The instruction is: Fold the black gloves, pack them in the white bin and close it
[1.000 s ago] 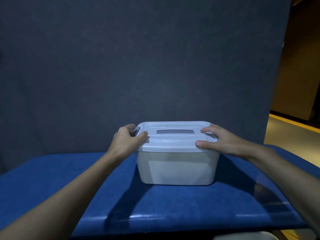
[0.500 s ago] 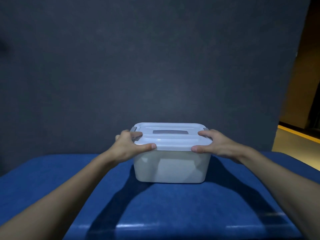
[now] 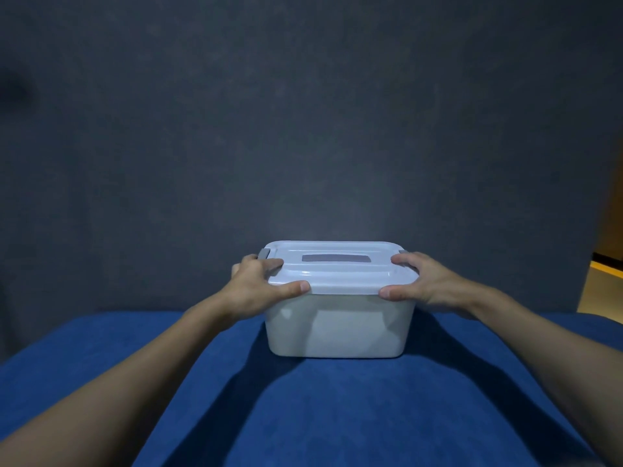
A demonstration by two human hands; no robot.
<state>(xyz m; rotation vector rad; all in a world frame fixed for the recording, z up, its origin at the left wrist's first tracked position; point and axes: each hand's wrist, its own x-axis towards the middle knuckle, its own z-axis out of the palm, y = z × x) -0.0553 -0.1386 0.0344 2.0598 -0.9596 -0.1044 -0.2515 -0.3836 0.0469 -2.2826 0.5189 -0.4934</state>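
Observation:
The white bin [image 3: 340, 328] stands on the blue table, a little right of centre. Its white lid [image 3: 337, 274] lies flat on top, with a grey handle plate in its middle and grey latches at both ends. My left hand [image 3: 259, 288] grips the lid's left end, thumb on the front rim, fingers over the left latch. My right hand [image 3: 424, 281] grips the lid's right end in the same way. No black gloves are visible; the bin's inside is hidden.
The blue cloth-covered table [image 3: 303, 409] stretches toward me under both forearms. A dark grey wall [image 3: 303, 112] rises right behind the bin. At the far right edge a lit yellowish doorway [image 3: 610, 257] shows.
Both hands have slid from resting on the lid to clasping its ends, thumbs on the front rim. The view has shifted, so the bin sits nearer the middle.

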